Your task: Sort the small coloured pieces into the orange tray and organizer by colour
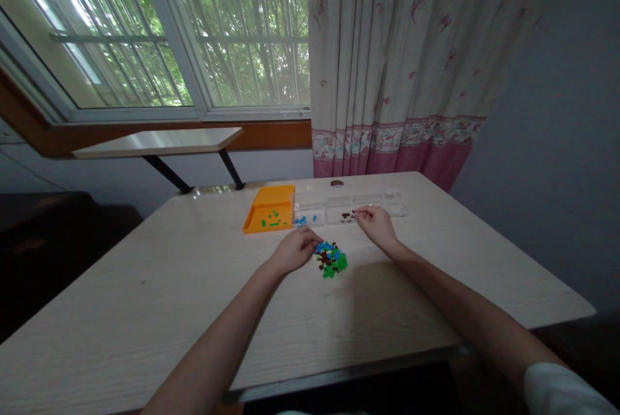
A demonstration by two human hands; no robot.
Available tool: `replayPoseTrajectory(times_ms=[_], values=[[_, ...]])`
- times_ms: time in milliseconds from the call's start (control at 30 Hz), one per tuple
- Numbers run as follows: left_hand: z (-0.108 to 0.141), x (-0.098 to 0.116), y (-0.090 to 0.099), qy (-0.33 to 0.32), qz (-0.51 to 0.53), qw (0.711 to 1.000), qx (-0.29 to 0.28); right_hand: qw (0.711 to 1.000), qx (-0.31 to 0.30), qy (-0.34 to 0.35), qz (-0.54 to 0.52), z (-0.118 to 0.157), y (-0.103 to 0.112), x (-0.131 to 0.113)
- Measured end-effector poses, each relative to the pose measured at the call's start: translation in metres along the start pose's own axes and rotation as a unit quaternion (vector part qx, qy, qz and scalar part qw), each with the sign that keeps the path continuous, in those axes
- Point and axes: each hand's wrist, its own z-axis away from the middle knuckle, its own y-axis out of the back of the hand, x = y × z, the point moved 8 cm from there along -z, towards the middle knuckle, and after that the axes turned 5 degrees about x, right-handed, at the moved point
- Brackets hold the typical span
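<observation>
A mixed pile of small building bricks [331, 259], in blue, green, brown and pale colours, lies on the table. At its upper left edge is my left hand [296, 250], fingers drawn together and touching the blue pieces; what they pinch, if anything, is too small to see. My right hand [376, 222] reaches over a clear plastic tray [334, 202], thumb and fingertip closed on a small brown brick [354, 212]. Several brown bricks [345, 215] lie in the tray just left of those fingertips. Blue bricks [301, 220] sit in the clear compartment further left.
An orange open box [274, 195] holding green bricks [271, 219] adjoins the clear trays on the left. A raised white shelf [165, 141] on black brackets stands at the table's back left. Behind the table [159, 286] are a window and a curtain [387, 66].
</observation>
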Motion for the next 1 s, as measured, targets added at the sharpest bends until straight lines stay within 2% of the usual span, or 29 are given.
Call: replayPoseTrajectory(times_ms=[100,233,433,533,767,1000], values=[[0.000,0.002,0.000,0.003,-0.001,1.000,-0.002,1.000,-0.016,0.021,0.003,0.003,-0.003,-0.004],[0.000,0.003,0.000,0.006,-0.013,1.000,-0.002,0.994,-0.053,0.084,-0.041,0.012,-0.005,-0.026],[0.002,0.004,-0.001,0.002,-0.033,0.999,-0.004,0.955,-0.202,0.189,-0.103,0.037,-0.023,-0.066],[0.002,0.005,-0.002,-0.002,-0.038,0.999,-0.002,0.940,-0.250,0.209,-0.104,0.047,-0.030,-0.074],[0.001,0.008,-0.005,0.005,-0.027,1.000,0.013,0.940,-0.251,0.203,-0.110,0.048,-0.028,-0.077],[-0.001,0.023,-0.001,0.013,0.042,0.998,0.055,0.957,-0.199,0.193,-0.091,0.041,-0.023,-0.070]])
